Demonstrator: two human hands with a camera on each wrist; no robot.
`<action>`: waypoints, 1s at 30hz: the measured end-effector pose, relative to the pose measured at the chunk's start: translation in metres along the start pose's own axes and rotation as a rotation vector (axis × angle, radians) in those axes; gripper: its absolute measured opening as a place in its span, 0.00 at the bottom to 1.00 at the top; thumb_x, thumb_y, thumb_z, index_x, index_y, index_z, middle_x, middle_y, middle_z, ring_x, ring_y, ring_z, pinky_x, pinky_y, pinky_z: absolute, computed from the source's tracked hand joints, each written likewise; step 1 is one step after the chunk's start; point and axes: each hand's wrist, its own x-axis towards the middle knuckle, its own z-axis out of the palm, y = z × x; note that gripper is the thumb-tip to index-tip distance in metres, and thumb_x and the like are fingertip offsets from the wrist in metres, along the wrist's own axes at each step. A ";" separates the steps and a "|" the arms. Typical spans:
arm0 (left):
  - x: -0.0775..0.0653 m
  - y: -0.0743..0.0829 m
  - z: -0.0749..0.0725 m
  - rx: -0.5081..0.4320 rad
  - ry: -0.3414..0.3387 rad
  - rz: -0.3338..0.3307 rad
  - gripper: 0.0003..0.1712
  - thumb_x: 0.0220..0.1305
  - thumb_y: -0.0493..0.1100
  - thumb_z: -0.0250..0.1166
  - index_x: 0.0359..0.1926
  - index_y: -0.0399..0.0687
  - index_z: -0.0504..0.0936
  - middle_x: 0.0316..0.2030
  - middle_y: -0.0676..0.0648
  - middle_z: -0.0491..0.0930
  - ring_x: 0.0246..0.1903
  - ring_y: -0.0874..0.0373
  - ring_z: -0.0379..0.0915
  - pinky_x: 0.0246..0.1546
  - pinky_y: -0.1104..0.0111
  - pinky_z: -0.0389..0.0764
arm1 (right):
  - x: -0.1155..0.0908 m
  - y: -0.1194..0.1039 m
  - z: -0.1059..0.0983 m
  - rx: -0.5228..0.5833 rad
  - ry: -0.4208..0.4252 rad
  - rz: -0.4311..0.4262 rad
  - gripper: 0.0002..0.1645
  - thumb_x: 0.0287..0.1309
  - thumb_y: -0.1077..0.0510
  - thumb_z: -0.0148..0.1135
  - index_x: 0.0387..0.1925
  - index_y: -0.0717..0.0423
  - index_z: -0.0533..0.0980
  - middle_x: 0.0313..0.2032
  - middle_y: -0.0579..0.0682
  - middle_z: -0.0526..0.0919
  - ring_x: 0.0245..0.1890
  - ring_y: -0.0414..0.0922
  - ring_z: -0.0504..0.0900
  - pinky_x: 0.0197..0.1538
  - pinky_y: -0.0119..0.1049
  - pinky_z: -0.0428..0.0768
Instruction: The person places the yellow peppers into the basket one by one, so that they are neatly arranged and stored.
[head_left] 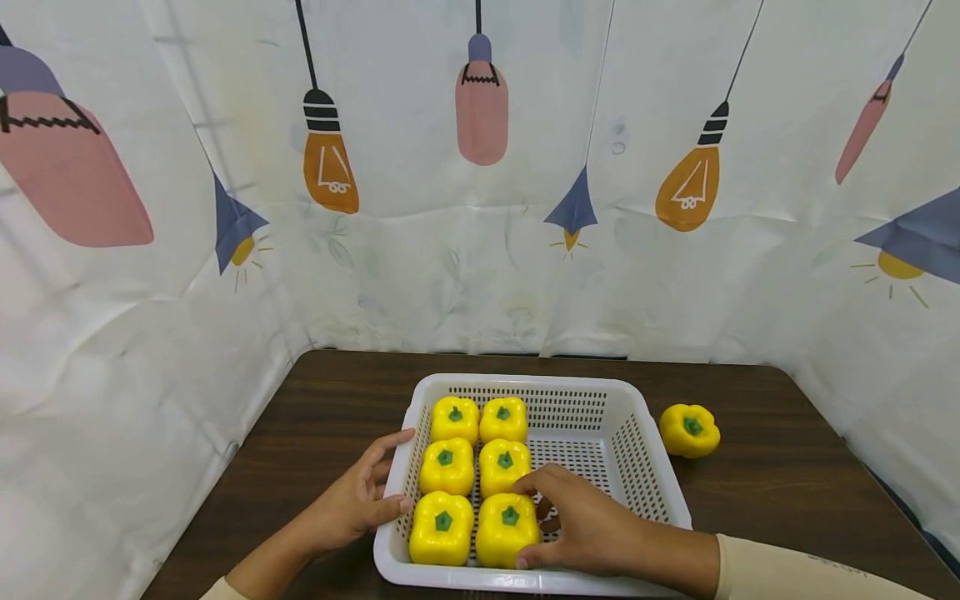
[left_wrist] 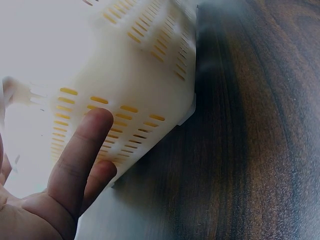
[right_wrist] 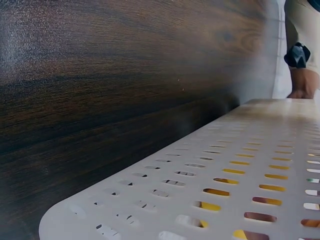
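Observation:
A white slotted plastic basket (head_left: 628, 492) stands on the table with several yellow bell peppers in two columns on its left side, green stems up. My right hand (head_left: 588, 525) reaches over the right part of the basket and grips the front bell pepper (head_left: 501, 537) of the second column, thumb at its near side and index finger at its far side. At the basket's left side, my left hand (head_left: 356, 500) touches the rim with thumb and index finger spread. The left wrist view shows fingers (left_wrist: 82, 150) lying along the slotted outer wall (left_wrist: 140, 90).
One more yellow bell pepper (head_left: 690, 431) lies on the dark wood table (head_left: 757, 483), right of the basket. White cloth (head_left: 480, 275) printed with lamps hangs behind and at both sides. A black device (right_wrist: 297, 55) on the left wrist shows in the right wrist view.

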 end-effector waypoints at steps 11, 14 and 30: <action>0.000 0.000 0.000 -0.008 0.003 0.000 0.49 0.71 0.35 0.63 0.79 0.54 0.40 0.67 0.27 0.62 0.53 0.38 0.80 0.47 0.44 0.85 | -0.004 0.001 -0.005 0.007 0.002 0.001 0.42 0.51 0.36 0.77 0.62 0.48 0.74 0.56 0.45 0.76 0.43 0.35 0.80 0.42 0.28 0.84; 0.000 0.001 0.001 -0.009 0.003 -0.003 0.49 0.71 0.35 0.63 0.79 0.54 0.40 0.67 0.27 0.62 0.53 0.38 0.80 0.47 0.44 0.85 | -0.007 0.000 -0.010 -0.004 0.016 0.018 0.41 0.50 0.35 0.77 0.62 0.46 0.74 0.57 0.46 0.76 0.44 0.38 0.81 0.42 0.30 0.85; 0.000 0.001 0.001 -0.005 0.003 -0.006 0.49 0.71 0.35 0.62 0.79 0.54 0.40 0.68 0.26 0.60 0.54 0.38 0.80 0.47 0.44 0.84 | -0.027 0.005 -0.041 -0.057 0.117 0.117 0.43 0.51 0.36 0.77 0.64 0.49 0.73 0.58 0.50 0.78 0.46 0.49 0.83 0.40 0.33 0.85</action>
